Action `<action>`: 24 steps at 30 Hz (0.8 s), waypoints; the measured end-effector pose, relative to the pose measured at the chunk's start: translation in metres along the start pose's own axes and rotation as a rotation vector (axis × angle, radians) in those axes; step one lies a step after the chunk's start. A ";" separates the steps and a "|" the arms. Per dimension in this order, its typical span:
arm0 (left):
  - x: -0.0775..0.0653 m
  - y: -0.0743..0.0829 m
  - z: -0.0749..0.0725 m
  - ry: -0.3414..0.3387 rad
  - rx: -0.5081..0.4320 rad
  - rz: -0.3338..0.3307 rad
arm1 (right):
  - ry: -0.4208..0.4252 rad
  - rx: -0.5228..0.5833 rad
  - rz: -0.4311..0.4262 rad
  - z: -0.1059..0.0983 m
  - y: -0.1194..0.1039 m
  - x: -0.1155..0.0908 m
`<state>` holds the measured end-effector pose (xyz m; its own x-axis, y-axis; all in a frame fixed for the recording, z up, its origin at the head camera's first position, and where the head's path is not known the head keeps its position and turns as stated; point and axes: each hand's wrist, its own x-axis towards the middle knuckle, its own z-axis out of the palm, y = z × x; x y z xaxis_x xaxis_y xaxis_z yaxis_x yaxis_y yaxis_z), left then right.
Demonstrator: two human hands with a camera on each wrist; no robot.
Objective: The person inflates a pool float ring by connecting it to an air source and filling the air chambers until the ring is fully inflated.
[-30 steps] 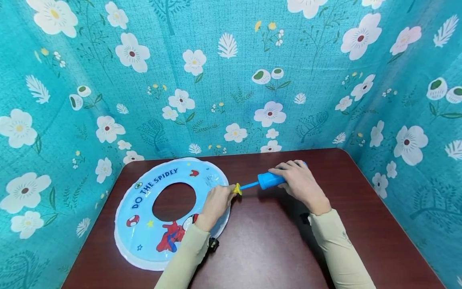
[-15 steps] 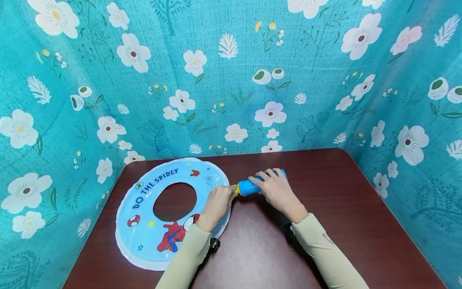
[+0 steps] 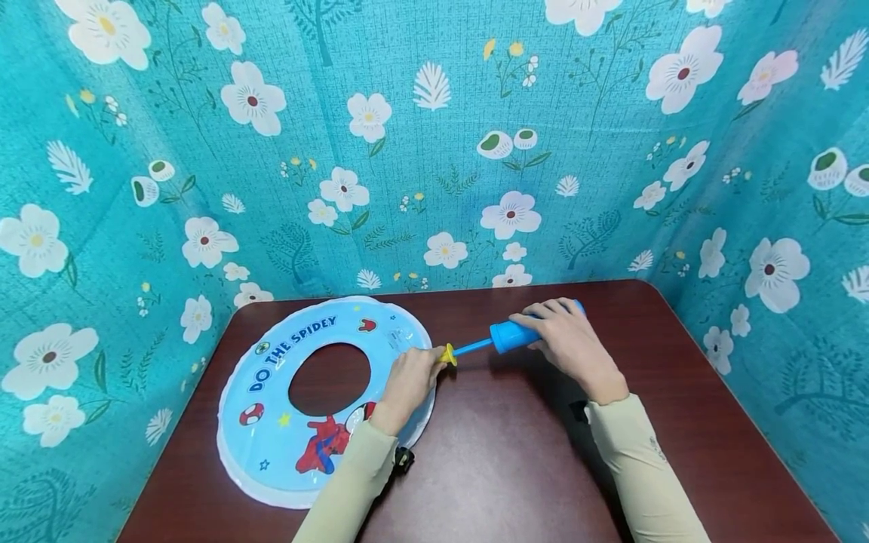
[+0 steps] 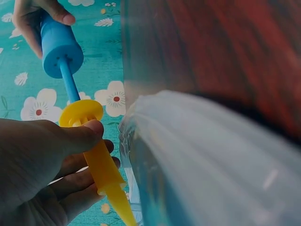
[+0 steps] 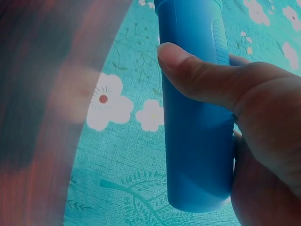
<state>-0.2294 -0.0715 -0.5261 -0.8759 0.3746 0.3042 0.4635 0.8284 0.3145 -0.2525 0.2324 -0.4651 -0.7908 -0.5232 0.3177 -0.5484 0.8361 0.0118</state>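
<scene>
A light blue swim ring (image 3: 261, 422) with a red cartoon figure lies on the table at the left. Over its right edge, my left hand (image 3: 406, 385) grips the yellow nozzle end (image 4: 99, 160) of a hand pump, thumb on top and fingers below. The tapered tip points down at the ring's clear plastic edge in the left wrist view. My right hand (image 3: 566, 343) is wrapped round the pump's blue barrel (image 5: 195, 136). Between the hands a thin blue rod (image 3: 473, 347) shows, drawn out of the barrel.
The dark red-brown table (image 3: 516, 467) has rounded far corners. A teal flowered cloth (image 3: 407, 188) hangs behind it and along both sides. A small black device (image 3: 403, 458) sits at the left wrist.
My right hand pushed the barrel left against the yellow end half a second ago, then pulled it back right, baring the rod again. The left hand and ring stay in place.
</scene>
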 end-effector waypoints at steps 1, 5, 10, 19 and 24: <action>0.000 0.000 0.000 -0.001 0.000 -0.002 | -0.003 0.005 0.001 0.000 0.000 0.000; 0.000 0.000 0.000 -0.001 -0.001 0.002 | -0.024 0.005 -0.001 0.005 -0.008 0.002; -0.001 0.000 0.002 0.008 0.003 0.019 | -0.024 -0.050 -0.047 0.016 -0.028 0.007; -0.001 -0.001 0.003 0.011 0.005 0.020 | 0.041 -0.104 -0.101 0.035 -0.060 0.013; -0.001 0.003 0.001 0.012 0.003 0.016 | 0.069 -0.106 -0.102 0.037 -0.062 0.013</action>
<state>-0.2276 -0.0687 -0.5266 -0.8665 0.3831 0.3202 0.4774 0.8233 0.3069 -0.2387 0.1679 -0.4967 -0.7101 -0.5964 0.3742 -0.5899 0.7941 0.1462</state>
